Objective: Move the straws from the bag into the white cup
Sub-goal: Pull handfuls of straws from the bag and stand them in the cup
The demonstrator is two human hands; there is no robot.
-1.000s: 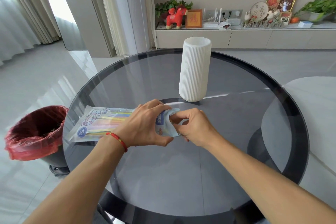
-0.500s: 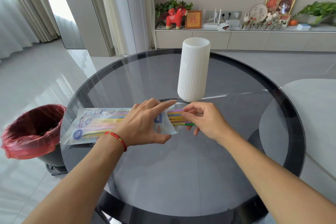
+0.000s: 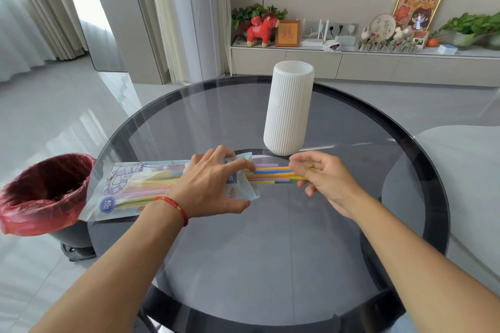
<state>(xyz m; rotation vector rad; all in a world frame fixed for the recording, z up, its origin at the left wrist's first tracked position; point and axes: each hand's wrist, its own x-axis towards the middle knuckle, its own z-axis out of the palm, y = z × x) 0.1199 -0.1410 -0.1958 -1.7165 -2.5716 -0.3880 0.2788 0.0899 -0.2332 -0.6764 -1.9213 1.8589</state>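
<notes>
Tabletop: right hand [image 3: 327, 184] seemingly pinching straws [image 3: 270, 174]

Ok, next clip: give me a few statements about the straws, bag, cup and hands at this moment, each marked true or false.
1. The white cup stands upright on the glass table. True.
2. The straws are already in the cup. False: they stick out of the bag's open end, part still inside it.
3. The left hand rests on the bag. True.
4. The right hand is holding the cup. False: it pinches the straws' free ends.
5. The bag lies on the floor. False: it lies on the table.
</notes>
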